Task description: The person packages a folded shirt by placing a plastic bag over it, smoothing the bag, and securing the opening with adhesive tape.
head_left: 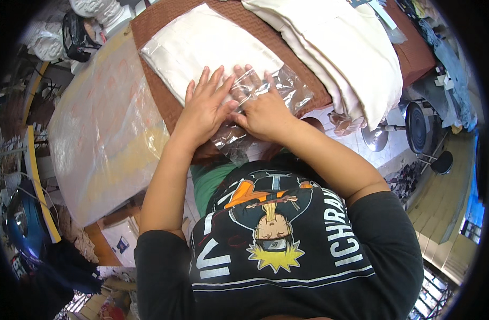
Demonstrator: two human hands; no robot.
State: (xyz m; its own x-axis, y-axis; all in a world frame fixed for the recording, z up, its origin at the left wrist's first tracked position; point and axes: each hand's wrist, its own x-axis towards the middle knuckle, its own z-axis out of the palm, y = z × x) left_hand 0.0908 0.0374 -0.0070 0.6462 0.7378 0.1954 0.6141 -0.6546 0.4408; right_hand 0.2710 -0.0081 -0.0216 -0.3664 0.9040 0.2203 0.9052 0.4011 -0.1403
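Note:
A folded white cloth [207,45] lies in a clear plastic bag near the top middle of the view. The bag's loose, wrinkled end [295,90] sticks out past the cloth on the side towards me. My left hand [206,106] rests flat on the near edge of the cloth, its fingers spread. Close beside it, my right hand [263,109] reaches onto the bag's end with its fingers apart. Shiny film crosses the right fingers, and I cannot tell whether they are under it or on it. The two thumbs nearly meet.
Brown patterned fabric [158,90] covers the surface under the bag. A stack of white cloth [351,48] stands to the right. At the left lies a large plastic-covered board [106,128]. Further right are a round black stool seat [416,127] and a heap of blue fabric [452,85].

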